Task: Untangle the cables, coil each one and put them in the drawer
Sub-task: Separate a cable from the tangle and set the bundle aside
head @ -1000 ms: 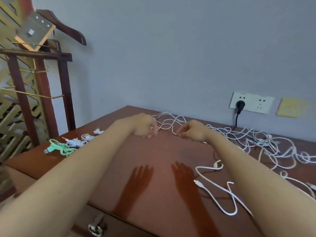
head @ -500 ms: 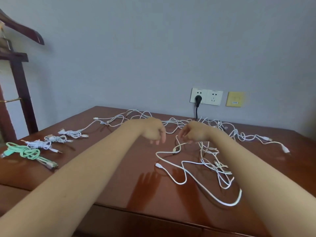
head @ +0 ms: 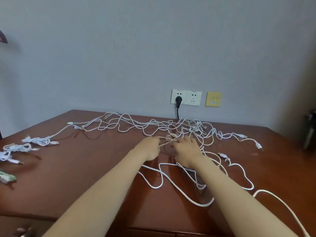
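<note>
The white cables (head: 130, 124) sprawl in one big tangle across the middle and back of the counter (head: 89, 168), with loose loops trailing down towards the near right edge. Right at a knot in that mess, both arms are stretched forward. The left hand (head: 150, 148) has its fingers curled, pinching a strand that runs straight across to the knot. The right hand (head: 186, 148) sits just beside it, fingers reaching down into the same knot; they are blurred, so I cannot tell whether they truly grip a strand. The two hands are close together but not touching.

Over on the left, well apart from the tangle, the coiled cables (head: 36, 141) lie in a row, and a green cable (head: 6, 177) sits bundled at the edge of the view.

Behind it all, on the wall, a white wall socket (head: 193, 98) carries a black plug (head: 178, 99), with a yellow plate (head: 213, 99) just beside it.
</note>
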Tool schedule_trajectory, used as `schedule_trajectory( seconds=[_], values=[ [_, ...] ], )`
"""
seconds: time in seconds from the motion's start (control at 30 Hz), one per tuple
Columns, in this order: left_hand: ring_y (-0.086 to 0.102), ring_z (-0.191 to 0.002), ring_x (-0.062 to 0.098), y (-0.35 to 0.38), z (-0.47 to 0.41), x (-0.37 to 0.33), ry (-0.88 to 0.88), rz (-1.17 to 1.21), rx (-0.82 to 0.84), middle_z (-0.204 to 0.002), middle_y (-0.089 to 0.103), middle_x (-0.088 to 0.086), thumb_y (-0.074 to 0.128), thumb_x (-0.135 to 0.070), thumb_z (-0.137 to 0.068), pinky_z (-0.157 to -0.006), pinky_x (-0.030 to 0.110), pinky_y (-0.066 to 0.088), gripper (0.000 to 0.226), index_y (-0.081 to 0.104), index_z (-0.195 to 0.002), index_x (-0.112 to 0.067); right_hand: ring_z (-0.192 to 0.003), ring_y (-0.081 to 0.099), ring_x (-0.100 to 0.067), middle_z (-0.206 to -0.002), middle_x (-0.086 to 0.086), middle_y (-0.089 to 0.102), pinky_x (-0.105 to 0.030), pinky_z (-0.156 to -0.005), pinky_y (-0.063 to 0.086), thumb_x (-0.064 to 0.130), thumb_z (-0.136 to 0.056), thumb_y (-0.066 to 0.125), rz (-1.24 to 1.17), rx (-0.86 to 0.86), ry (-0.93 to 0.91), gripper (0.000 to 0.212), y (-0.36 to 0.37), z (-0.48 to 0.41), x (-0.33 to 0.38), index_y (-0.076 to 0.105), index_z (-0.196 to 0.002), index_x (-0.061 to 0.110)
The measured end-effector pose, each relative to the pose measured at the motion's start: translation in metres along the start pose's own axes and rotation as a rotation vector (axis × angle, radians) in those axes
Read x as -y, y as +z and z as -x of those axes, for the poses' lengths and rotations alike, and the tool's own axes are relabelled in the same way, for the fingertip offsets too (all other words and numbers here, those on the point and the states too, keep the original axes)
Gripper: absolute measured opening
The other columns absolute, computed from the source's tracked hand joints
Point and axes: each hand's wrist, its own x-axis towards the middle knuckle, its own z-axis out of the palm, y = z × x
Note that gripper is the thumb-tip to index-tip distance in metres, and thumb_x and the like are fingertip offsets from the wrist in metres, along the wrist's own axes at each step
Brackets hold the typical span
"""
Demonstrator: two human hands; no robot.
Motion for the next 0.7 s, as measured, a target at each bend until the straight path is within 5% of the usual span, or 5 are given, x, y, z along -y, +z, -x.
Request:
schedule_trajectory(
  seconds=[0.23, 0.37, 0.5, 0.6, 0.7],
  values=[
    [0.047, -0.119, 0.037, 0.033, -0.021, -0.013, -0.066, 0.069, -0.191, -0.125, 0.052, 0.019, 0.045, -0.019, -0.094, -0.097, 0.04, 0.04, 0.036, 0.04, -0.126, -0.002, -0.12, 0.037, -0.029, -0.128, -0.009, 0.046, -0.037, -0.096, 0.026, 0.016, -0.086, 0.049, 0.057, -0.191, -0.01, 0.04, 0.022, -0.001, -0.007, 0.049, -0.126, 0.013],
    [0.054, -0.107, 0.035, 0.042, -0.028, -0.015, 0.008, 0.024, -0.335, -0.111, 0.059, 0.016, 0.04, -0.029, -0.098, -0.085, 0.04, 0.042, 0.03, 0.053, -0.107, -0.004, -0.068, 0.059, -0.025, -0.074, -0.004, 0.061, -0.03, -0.064, 0.046, 0.022, -0.047, 0.075, 0.058, -0.426, 0.031, 0.027, 0.032, -0.008, -0.007, 0.067, -0.072, 0.016],
    [0.054, -0.084, 0.027, 0.043, -0.039, -0.012, -0.004, 0.478, -0.408, -0.078, 0.057, 0.008, 0.041, -0.023, -0.098, -0.069, 0.031, 0.033, 0.029, 0.056, -0.081, -0.005, -0.061, 0.055, -0.025, -0.07, -0.002, 0.058, -0.033, -0.064, 0.025, 0.02, -0.06, 0.029, 0.034, -0.537, 0.065, 0.039, 0.039, -0.012, -0.013, 0.064, -0.075, 0.015],
    [0.047, -0.07, 0.019, 0.039, -0.05, -0.011, -0.135, 0.767, -0.429, -0.067, 0.052, 0.001, 0.043, -0.016, -0.095, -0.057, 0.023, 0.032, 0.03, 0.051, -0.067, -0.01, -0.06, 0.058, -0.024, -0.066, 0.001, 0.061, -0.035, -0.065, 0.031, 0.019, -0.063, 0.033, -0.045, -0.555, 0.116, 0.037, 0.045, -0.021, -0.02, 0.064, -0.082, 0.015],
    [0.045, -0.058, 0.014, 0.036, -0.061, -0.01, -0.219, 1.123, -0.375, -0.064, 0.056, 0.0, 0.041, -0.01, -0.094, -0.048, 0.018, 0.034, 0.031, 0.05, -0.064, -0.013, -0.06, 0.06, -0.026, -0.059, -0.002, 0.062, -0.036, -0.064, 0.044, 0.018, -0.068, 0.062, -0.149, -0.548, 0.162, 0.019, 0.047, -0.028, -0.026, 0.065, -0.086, 0.01]
  ],
)
